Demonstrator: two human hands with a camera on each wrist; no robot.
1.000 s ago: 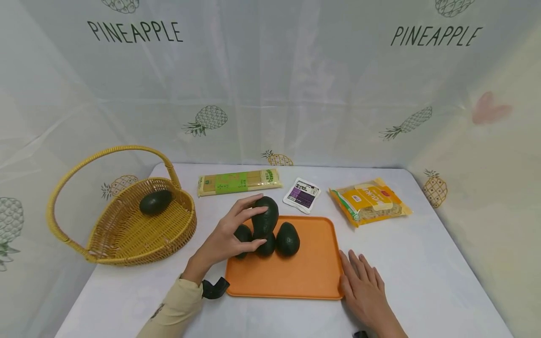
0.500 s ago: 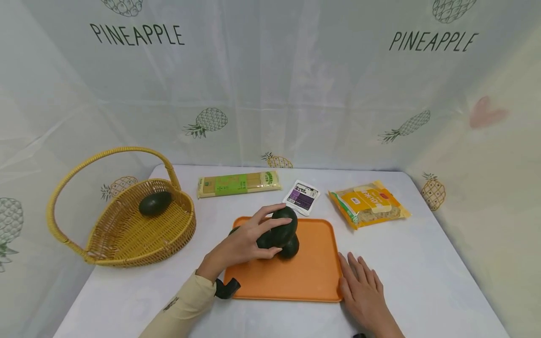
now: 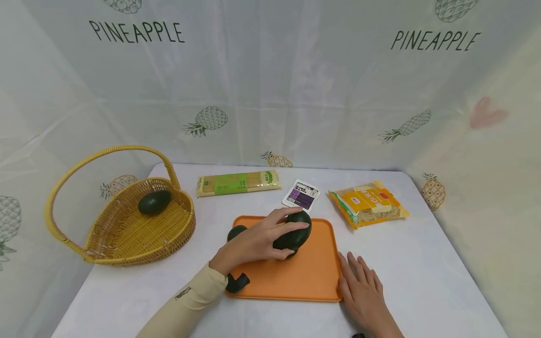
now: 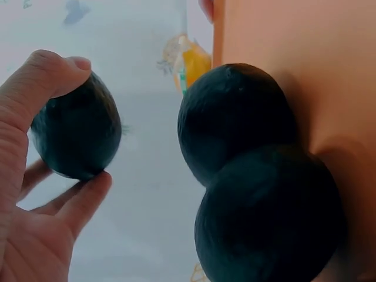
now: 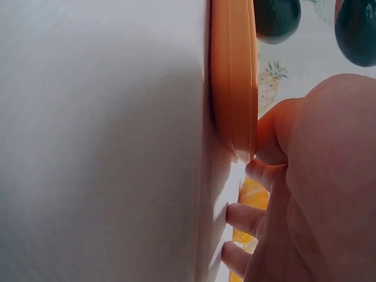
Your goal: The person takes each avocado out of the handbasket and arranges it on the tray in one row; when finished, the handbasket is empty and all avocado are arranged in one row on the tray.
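My left hand [image 3: 258,239] grips a dark green avocado [image 3: 299,229] between thumb and fingers, over the orange tray [image 3: 310,277]. In the left wrist view that avocado [image 4: 79,132] is raised apart from two others, a rear avocado [image 4: 235,117] and a nearer avocado [image 4: 270,217], which sit side by side on the tray. Part of one avocado [image 3: 235,231] shows behind my left wrist; the rest is hidden by the hand. My right hand [image 3: 363,293] lies with straight fingers at the tray's right edge, its thumb against the rim [image 5: 235,88].
A yellow wicker basket [image 3: 139,237] with a tall handle stands at the left, one avocado [image 3: 154,203] inside. Along the back lie a noodle packet [image 3: 238,183], a small white and purple pack [image 3: 301,195] and an orange bag [image 3: 368,204]. A patterned cloth hangs behind.
My left hand has carried the avocado to the right across the tray, from above the left avocados to above the rightmost one. The right hand has stayed in place.
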